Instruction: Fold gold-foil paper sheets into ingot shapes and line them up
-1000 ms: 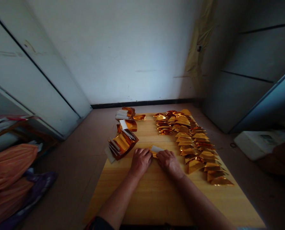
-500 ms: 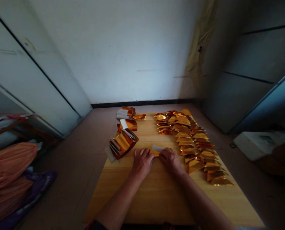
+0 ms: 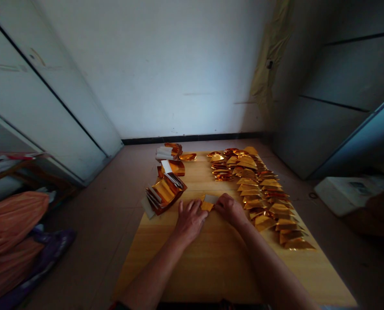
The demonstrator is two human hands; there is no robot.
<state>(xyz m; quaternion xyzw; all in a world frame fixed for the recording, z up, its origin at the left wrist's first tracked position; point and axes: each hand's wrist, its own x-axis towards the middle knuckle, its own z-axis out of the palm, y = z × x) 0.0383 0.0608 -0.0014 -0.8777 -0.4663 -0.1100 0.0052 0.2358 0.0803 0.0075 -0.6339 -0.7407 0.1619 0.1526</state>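
A small sheet of gold foil paper (image 3: pixel 206 206), partly folded with its grey-white back showing at the top, lies on the wooden table (image 3: pixel 211 267) between my hands. My left hand (image 3: pixel 191 219) holds its left end, thumb and forefinger on the paper and the other fingers spread on the wood. Pinched at the paper's right end are the fingers of my right hand (image 3: pixel 229 209); their tips are partly hidden. A fanned stack of gold foil sheets (image 3: pixel 166 193) lies left of my left hand. Rows of folded gold foil pieces (image 3: pixel 252 191) stand right of my right hand.
Smaller bundles of foil sheets (image 3: pixel 175 168) and a single folded gold piece (image 3: pixel 188 157) sit at the table's far left. Beyond is a white wall (image 3: pixel 179 86). Orange cloth (image 3: pixel 14 224) hangs at the left; a white box (image 3: pixel 340 196) stands on the floor at the right.
The foil paper now shows a larger gold flap between my hands. My right hand has shifted slightly up and is more pinched; my left hand has its fingers spread wider.
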